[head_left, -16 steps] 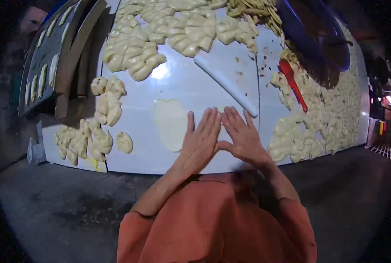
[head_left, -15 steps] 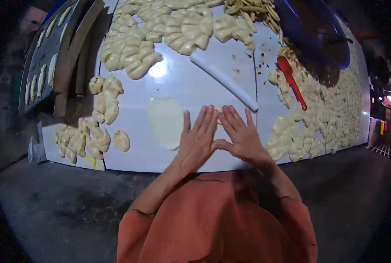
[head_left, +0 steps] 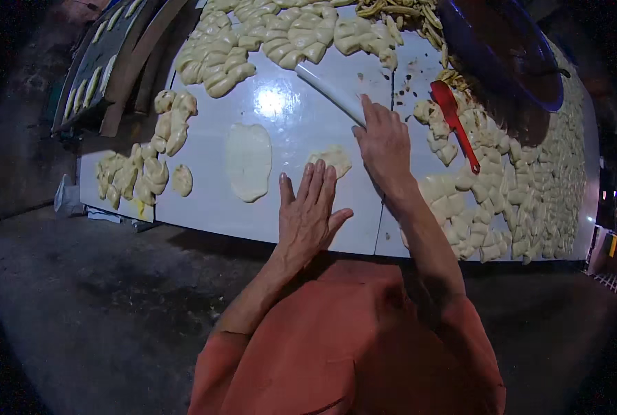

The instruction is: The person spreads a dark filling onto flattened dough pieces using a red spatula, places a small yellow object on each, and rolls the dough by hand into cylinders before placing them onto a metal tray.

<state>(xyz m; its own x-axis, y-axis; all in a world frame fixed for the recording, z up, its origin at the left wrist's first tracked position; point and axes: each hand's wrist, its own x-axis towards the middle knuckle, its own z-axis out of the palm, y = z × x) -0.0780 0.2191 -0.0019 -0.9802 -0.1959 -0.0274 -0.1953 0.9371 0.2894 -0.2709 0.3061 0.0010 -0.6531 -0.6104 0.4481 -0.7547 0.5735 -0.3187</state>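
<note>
White table [head_left: 204, 207], left hand [head_left: 310, 211] flat, open beside small dough piece [head_left: 330, 159], right hand [head_left: 384, 142] fingers touching white rolling pin [head_left: 329, 90].

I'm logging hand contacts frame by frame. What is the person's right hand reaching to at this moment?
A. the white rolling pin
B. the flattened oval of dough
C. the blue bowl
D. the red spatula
A: the right hand has its fingertips at the near end of the white rolling pin, while the left hand lies flat on the table just below a small dough piece.
</note>
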